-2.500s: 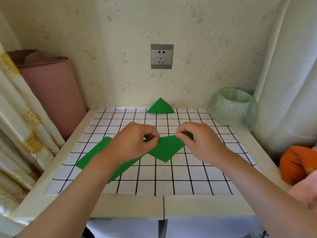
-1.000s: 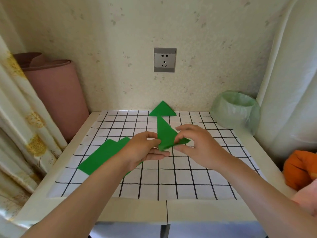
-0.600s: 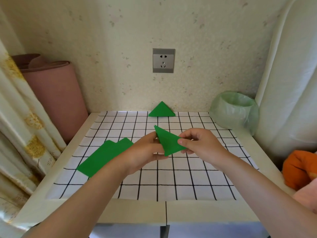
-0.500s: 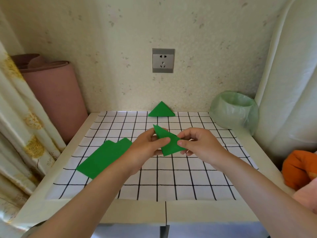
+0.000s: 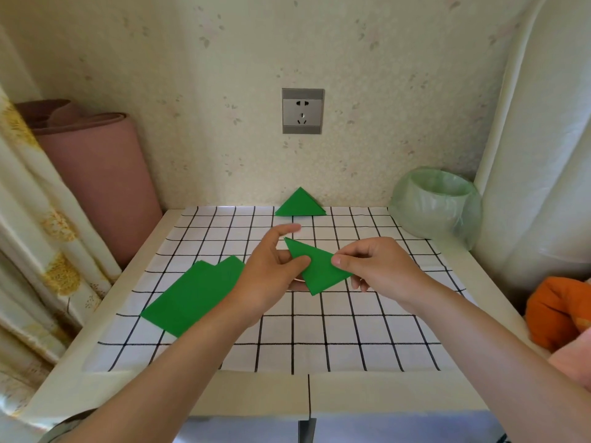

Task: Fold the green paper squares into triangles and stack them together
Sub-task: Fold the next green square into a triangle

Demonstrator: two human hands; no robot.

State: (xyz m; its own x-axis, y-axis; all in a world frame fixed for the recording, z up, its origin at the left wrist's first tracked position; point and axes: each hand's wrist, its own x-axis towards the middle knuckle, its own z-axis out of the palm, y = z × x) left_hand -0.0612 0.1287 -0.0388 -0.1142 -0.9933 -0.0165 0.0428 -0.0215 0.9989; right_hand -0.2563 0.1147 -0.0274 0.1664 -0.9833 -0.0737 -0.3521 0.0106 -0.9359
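Note:
Both hands hold a folded green triangle (image 5: 319, 270) just above the checked cloth (image 5: 287, 330) at mid-table. My left hand (image 5: 271, 276) pinches its left edge with thumb on top, index finger stretched out toward the wall. My right hand (image 5: 374, 266) pinches its right side between thumb and fingers. A small stack of flat green squares (image 5: 195, 292) lies on the cloth to the left, partly under my left wrist. A finished green triangle (image 5: 300, 204) lies at the far edge by the wall.
A pink rolled mat (image 5: 96, 174) and a curtain (image 5: 35, 251) stand left of the table. A green-lined bin (image 5: 438, 206) sits at the far right corner. An orange cloth (image 5: 556, 314) lies off the right edge. A wall socket (image 5: 302, 110) is above.
The flat square was lifted and folded into a triangle between both hands. Since half a second ago my left index finger has straightened out and the triangle has tilted flatter.

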